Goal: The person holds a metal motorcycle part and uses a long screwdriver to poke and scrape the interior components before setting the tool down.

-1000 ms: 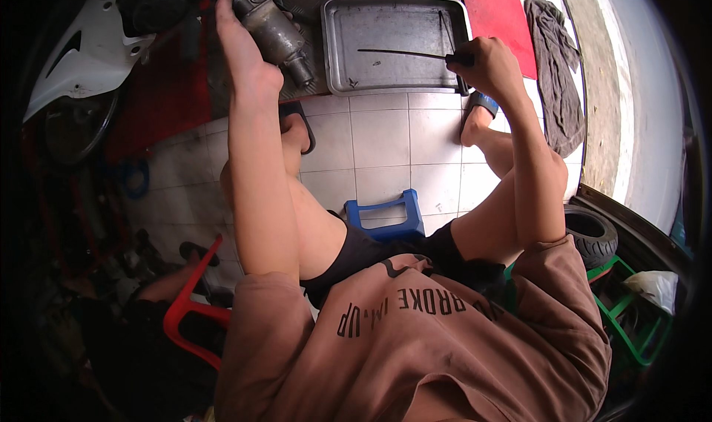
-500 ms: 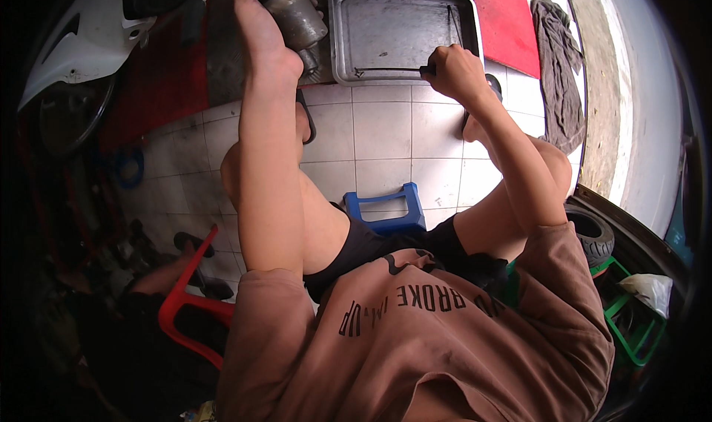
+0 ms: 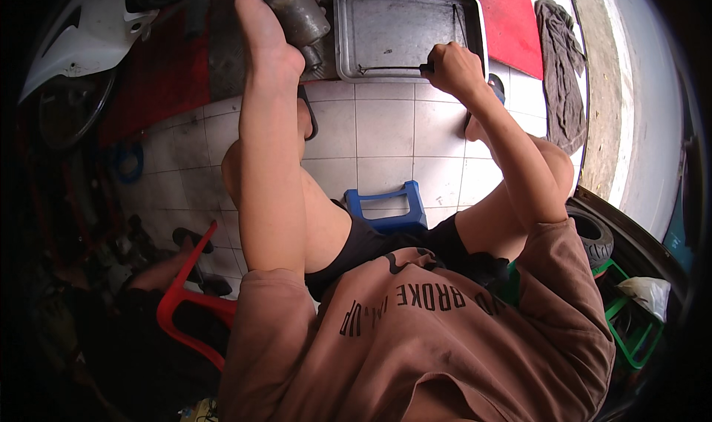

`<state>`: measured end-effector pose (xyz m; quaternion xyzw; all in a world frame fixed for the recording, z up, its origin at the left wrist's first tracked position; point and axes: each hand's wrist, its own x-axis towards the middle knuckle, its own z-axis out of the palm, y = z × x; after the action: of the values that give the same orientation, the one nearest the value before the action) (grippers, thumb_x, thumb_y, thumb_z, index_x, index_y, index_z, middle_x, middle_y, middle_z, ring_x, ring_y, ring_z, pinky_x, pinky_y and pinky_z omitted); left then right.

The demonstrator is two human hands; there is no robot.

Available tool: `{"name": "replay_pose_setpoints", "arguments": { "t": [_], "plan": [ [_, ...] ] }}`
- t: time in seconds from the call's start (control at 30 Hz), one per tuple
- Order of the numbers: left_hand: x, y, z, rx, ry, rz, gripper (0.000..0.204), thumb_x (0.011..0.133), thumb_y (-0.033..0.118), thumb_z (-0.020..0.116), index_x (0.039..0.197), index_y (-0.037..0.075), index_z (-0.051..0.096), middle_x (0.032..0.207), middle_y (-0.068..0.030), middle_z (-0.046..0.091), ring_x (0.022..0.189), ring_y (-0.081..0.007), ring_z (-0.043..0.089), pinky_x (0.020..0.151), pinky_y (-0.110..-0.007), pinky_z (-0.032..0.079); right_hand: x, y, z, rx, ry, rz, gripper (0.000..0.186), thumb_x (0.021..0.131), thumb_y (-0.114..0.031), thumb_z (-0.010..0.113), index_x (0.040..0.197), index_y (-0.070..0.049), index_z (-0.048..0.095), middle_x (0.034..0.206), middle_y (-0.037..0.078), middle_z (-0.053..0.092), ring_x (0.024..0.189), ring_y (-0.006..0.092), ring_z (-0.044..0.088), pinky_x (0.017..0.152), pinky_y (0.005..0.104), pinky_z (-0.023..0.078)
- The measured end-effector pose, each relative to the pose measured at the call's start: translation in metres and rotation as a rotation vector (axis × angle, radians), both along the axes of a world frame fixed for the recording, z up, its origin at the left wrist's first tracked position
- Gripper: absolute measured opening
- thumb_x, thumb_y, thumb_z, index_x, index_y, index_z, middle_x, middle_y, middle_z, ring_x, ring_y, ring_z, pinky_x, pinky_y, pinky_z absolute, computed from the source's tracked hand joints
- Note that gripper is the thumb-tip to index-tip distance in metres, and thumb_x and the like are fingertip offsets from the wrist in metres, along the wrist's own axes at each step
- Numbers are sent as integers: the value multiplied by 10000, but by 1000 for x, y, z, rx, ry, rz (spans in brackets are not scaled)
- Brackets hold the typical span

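At the top left, my left hand (image 3: 263, 36) lies against a dull metal cylindrical part (image 3: 300, 25); its fingers run out of sight at the top edge, so their grip is unclear. My right hand (image 3: 454, 70) is closed round the black handle (image 3: 427, 67) of a tool, over the lower right of a scuffed rectangular metal tray (image 3: 400, 25). The tool's thin dark shaft (image 3: 389, 68) points left across the tray. Another thin dark rod stands along the tray's right side, partly hidden by my hand.
White fairing (image 3: 67, 47) at upper left; red mats (image 3: 508, 21) and grey rag (image 3: 564, 88) at right. A blue stool (image 3: 386, 222) is between my legs, a tyre (image 3: 593, 236) and green crate (image 3: 630, 348) at lower right. Another person's leg (image 3: 159, 274) shows by a red chair (image 3: 170, 307).
My right hand has moved left and slightly down with the tool, which is lower over the tray. The whole view has shifted slightly, with tray and cylinder appearing further right and up.
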<state>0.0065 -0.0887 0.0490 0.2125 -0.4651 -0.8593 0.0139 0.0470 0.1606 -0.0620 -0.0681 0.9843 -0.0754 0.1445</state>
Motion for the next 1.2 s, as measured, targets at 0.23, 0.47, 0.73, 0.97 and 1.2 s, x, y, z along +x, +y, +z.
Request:
{"name": "replay_pose_setpoints", "arguments": {
  "t": [0.23, 0.47, 0.73, 0.97, 1.2],
  "plan": [
    [0, 4, 2, 30, 27, 44, 293, 876, 451, 566, 891, 162, 611, 701, -9, 609, 562, -165, 586, 520, -327, 513, -1, 3, 1, 1, -18, -6, 279, 730, -298, 743, 882, -67, 705, 837, 157, 688, 799, 355, 685, 704, 428, 558],
    [-1, 7, 3, 49, 18, 27, 308, 880, 458, 554, 881, 157, 614, 688, -16, 608, 549, -175, 584, 509, -331, 510, -2, 7, 0, 3, -29, -3, 270, 725, -289, 740, 874, -67, 704, 837, 152, 687, 805, 347, 686, 697, 428, 558],
    [-2, 9, 4, 69, 27, -10, 336, 886, 472, 534, 875, 146, 615, 680, -22, 611, 549, -183, 590, 503, -336, 509, 0, 8, -2, 0, 41, -2, 247, 723, -274, 756, 841, -61, 717, 786, 147, 695, 740, 340, 682, 666, 408, 548],
    [-1, 10, 3, 67, 34, -51, 355, 894, 478, 512, 854, 138, 607, 676, -32, 614, 549, -192, 596, 500, -337, 506, 1, 10, -4, 3, 43, 0, 249, 723, -271, 758, 837, -54, 713, 762, 153, 684, 734, 342, 680, 661, 407, 547],
    [-2, 9, 2, 79, 19, -55, 355, 900, 476, 505, 864, 139, 607, 664, -30, 603, 539, -195, 588, 495, -339, 501, 1, 10, -4, 11, 49, 3, 241, 718, -260, 744, 845, -58, 704, 780, 146, 683, 738, 341, 678, 658, 408, 548]
  ]
}}
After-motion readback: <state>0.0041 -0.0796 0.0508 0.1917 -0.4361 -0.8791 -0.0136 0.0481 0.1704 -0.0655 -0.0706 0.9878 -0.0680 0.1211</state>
